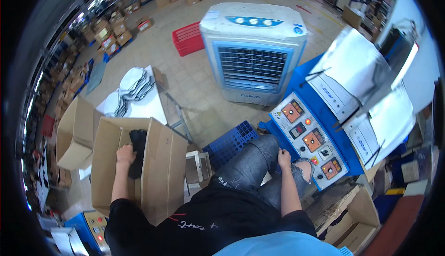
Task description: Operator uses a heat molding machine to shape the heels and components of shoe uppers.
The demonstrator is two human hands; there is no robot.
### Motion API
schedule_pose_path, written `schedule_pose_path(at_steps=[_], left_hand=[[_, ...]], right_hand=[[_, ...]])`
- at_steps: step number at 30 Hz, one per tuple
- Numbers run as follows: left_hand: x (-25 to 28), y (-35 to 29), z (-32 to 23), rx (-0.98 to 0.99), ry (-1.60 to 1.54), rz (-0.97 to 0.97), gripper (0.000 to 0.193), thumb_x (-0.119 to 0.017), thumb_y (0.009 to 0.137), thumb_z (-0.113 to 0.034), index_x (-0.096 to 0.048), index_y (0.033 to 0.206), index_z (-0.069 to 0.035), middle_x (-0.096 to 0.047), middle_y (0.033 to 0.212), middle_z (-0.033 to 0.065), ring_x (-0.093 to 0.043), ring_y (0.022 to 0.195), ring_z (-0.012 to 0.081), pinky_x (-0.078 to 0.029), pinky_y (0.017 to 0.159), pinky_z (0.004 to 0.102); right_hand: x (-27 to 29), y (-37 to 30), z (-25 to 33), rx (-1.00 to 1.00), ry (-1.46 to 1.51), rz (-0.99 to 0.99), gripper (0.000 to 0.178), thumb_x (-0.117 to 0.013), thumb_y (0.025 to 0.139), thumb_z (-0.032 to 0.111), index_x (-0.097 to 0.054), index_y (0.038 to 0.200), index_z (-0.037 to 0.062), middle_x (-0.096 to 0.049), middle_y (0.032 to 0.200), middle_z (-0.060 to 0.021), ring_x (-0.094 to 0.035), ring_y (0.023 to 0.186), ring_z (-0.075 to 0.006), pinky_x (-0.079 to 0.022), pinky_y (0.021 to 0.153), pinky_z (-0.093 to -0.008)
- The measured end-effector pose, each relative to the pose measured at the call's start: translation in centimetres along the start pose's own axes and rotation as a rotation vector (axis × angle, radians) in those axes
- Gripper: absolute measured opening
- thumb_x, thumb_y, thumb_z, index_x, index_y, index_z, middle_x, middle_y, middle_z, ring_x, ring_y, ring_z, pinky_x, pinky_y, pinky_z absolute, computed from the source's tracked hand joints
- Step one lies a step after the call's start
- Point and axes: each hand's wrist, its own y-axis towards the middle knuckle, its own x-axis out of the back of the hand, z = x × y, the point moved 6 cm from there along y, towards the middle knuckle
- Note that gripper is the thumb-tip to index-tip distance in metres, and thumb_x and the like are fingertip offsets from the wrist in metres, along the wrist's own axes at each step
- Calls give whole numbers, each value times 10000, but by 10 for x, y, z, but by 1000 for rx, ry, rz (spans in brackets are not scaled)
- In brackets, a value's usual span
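Note:
My left hand [125,155] reaches into a tall open cardboard box [166,170] on my left. Its fingers are closed at the edge of a flat black bundle [138,154] standing inside the box; the bundle looks like soft material, but its exact kind does not show. Beside my knee, in front of a blue machine's control panel [307,138], is my right hand [284,158]. The fingers there are curled together, and whatever they may hold is hidden. My arm on that side lies across my grey jeans [245,161].
A second cardboard box [76,133] stands beyond the first. White, dark-edged pieces [135,85] lie stacked on a white table [155,99]. An air cooler [252,54], a blue plastic crate [232,141] and a red crate [189,38] stand ahead. Another open box [359,209] is at lower right.

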Motion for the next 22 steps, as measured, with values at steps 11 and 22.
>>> schedule_pose_path(at_steps=[11,22], left_hand=[[250,14,-76,-78,346,-827,366,-483,917,-359,-560,1074,-37,-638,806,148,-643,725,315,-505,590,441],[182,98,-323,-1097,-120,-62,577,-602,860,-412,-465,1329,-105,-585,1170,245,-577,1112,272,-387,1001,372]], right_hand=[[8,-5,-2,3,104,51,441,-511,875,377,-634,992,-30,-624,999,-275,-602,972,-411,-469,874,-485],[63,-39,-9,122,297,9,377,-575,841,405,-654,961,56,-645,966,-217,-615,959,-367,-479,855,-455]])
